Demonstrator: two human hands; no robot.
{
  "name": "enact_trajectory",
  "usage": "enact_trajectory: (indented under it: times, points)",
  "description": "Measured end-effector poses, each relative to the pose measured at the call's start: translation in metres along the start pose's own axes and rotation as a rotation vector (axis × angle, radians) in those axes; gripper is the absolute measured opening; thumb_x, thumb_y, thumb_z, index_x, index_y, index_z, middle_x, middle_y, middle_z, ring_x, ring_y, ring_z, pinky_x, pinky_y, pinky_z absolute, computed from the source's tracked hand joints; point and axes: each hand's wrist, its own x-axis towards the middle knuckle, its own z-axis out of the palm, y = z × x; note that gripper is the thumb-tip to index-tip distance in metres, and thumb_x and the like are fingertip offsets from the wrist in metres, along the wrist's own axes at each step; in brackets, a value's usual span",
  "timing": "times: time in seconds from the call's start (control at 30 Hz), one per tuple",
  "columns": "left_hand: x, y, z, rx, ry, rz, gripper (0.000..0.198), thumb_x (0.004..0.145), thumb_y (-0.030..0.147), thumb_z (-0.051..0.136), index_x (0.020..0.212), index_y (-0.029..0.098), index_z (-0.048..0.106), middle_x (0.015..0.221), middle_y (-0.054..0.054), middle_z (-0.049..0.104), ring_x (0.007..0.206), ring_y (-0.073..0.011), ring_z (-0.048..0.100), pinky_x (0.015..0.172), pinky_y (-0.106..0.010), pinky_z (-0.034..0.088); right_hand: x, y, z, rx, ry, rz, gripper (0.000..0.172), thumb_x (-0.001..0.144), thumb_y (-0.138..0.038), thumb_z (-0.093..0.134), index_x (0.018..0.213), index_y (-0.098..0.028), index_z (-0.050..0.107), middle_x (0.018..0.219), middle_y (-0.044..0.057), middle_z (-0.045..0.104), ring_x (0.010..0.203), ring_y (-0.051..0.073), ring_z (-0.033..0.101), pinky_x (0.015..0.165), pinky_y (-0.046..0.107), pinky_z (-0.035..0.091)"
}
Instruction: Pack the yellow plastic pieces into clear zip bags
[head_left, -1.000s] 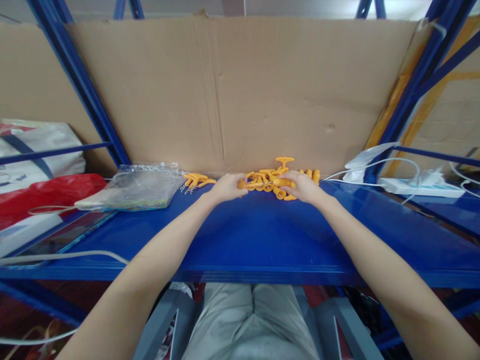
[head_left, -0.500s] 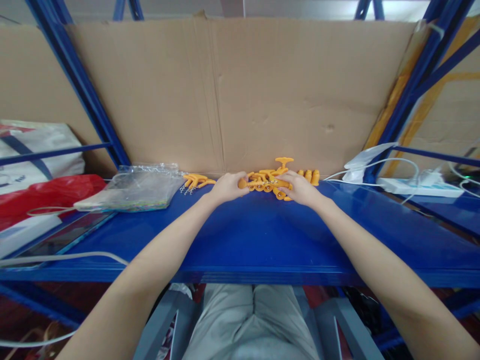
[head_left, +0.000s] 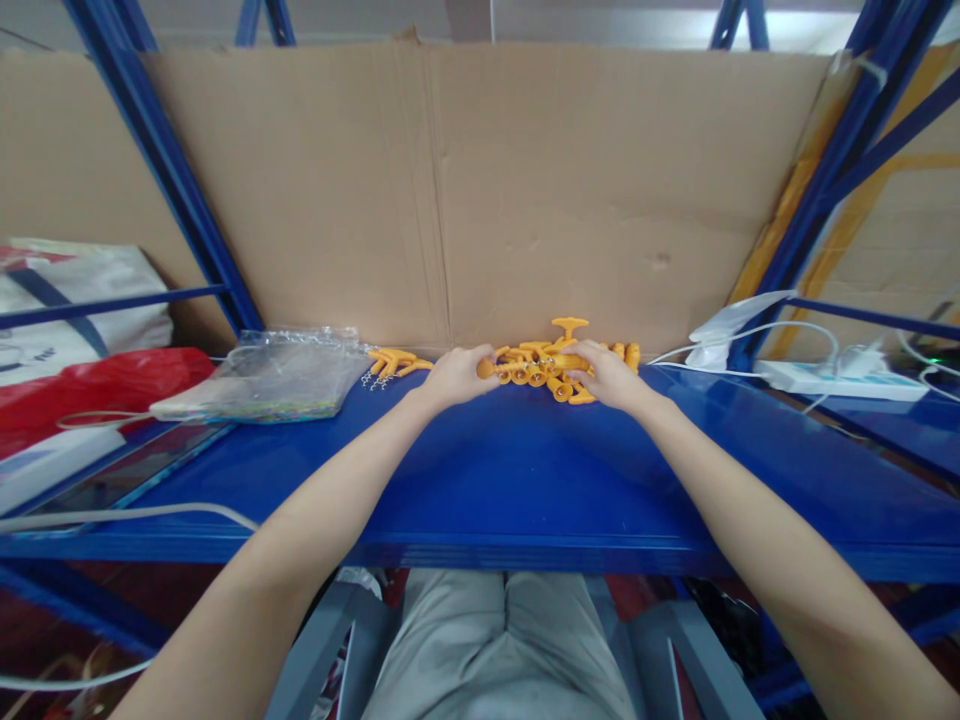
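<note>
A heap of small orange plastic parts [head_left: 546, 362] lies at the back of the blue shelf [head_left: 525, 480], against the cardboard wall. My left hand [head_left: 454, 376] is curled at the heap's left edge, fingers pinched on one orange part [head_left: 486, 368]. On the heap's right side my right hand [head_left: 609, 376] rests with fingers closed over another orange part [head_left: 570, 362]. A smaller group of orange parts with metal rings [head_left: 391, 361] lies apart to the left.
A clear plastic bag [head_left: 274, 378] lies left of the hands, with a red bag [head_left: 90, 392] and a white bag [head_left: 67, 300] beyond. A white power strip [head_left: 840, 378] with cables sits at the right. Blue rack posts frame the cardboard back [head_left: 480, 190].
Both hands stay at the orange heap with only slight finger shifts; the right hand has edged a little back into the pile.
</note>
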Motion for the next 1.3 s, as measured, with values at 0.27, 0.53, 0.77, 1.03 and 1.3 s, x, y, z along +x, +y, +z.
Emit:
enact_trajectory:
  times: [0.27,0.53,0.77,1.03,1.3]
  points:
    - [-0.001,0.003,0.0,0.081,0.001,0.0,0.027,0.076,0.032,0.059,0.1,0.02,0.065,0.079,-0.003,0.071,0.075,-0.019,0.066,0.067,-0.026,0.046,0.0,0.001,0.004,0.03,0.005,-0.033,0.034,0.083,-0.018,0.059,0.116,-0.024,0.065,0.11,0.01,0.065,0.109,0.028,0.06,0.096,0.052,0.047]
    - [-0.005,0.019,-0.001,0.083,0.019,-0.019,0.037,0.079,0.033,0.059,0.112,0.019,0.064,0.097,-0.009,0.073,0.09,-0.025,0.068,0.073,-0.03,0.049,0.001,-0.018,0.011,0.046,0.011,-0.131,0.039,0.088,-0.019,0.052,0.126,-0.025,0.062,0.11,0.011,0.059,0.104,0.026,0.06,0.096,0.05,0.049]
    - [-0.006,0.02,0.002,0.071,0.021,-0.024,0.036,0.078,0.032,0.062,0.111,0.017,0.064,0.096,-0.01,0.072,0.092,-0.0257,0.068,0.075,-0.03,0.05,0.001,-0.019,0.014,0.029,-0.017,-0.134,0.039,0.089,-0.018,0.05,0.126,-0.024,0.06,0.112,0.012,0.059,0.108,0.027,0.059,0.098,0.053,0.047]
    - [-0.004,0.018,0.003,0.106,0.025,-0.027,0.036,0.079,0.031,0.061,0.112,0.017,0.063,0.094,-0.009,0.073,0.09,-0.0245,0.068,0.074,-0.029,0.05,0.001,-0.01,0.004,0.317,-0.029,0.05,0.049,0.078,-0.02,0.064,0.126,-0.02,0.054,0.127,0.013,0.058,0.111,0.026,0.062,0.095,0.047,0.051]
    - [-0.005,0.017,0.006,0.112,0.049,0.003,0.034,0.078,0.029,0.061,0.11,0.017,0.064,0.091,-0.01,0.073,0.086,-0.0251,0.069,0.07,-0.029,0.05,0.002,-0.014,-0.004,0.643,-0.116,0.392,0.029,0.079,-0.041,0.071,0.092,-0.015,0.067,0.091,0.009,0.072,0.073,0.02,0.072,0.079,0.038,0.059]
